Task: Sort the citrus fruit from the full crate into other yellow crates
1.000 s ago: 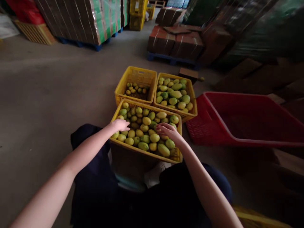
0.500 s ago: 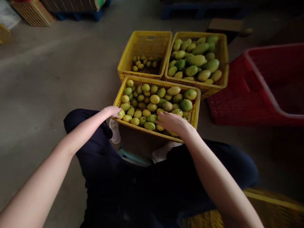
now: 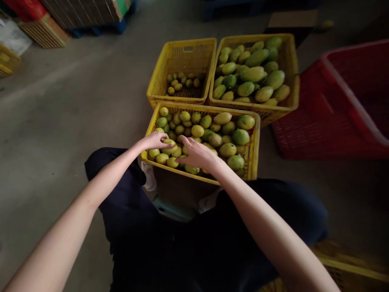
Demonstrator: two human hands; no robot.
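In front of my knees stands a shallow yellow crate [image 3: 257,158] of mixed yellow-green fruit, rounded to oval, some resembling small papayas. My left hand [image 3: 155,140] is over its left part, fingers and thumb closed around an oval yellow-green fruit [image 3: 169,146]. Just to the right, my right hand [image 3: 199,154] hovers low over the fruit, thumb and fingers spread toward the left hand. Nothing shows in its grasp, though its palm faces away from view. A larger green fruit [image 3: 241,137] lies at the crate's right side.
Behind, a deep yellow crate [image 3: 154,77] has a few small fruits on its bottom. Beside it, another yellow crate [image 3: 294,77] is full of large green papaya-like fruit. A red basket [image 3: 300,125] stands at right, and a yellow crate [image 3: 352,265] is by my right leg.
My left hand has moved right from the crate's left edge and now holds a fruit. My right hand has shifted left toward it. The view has tilted slightly.
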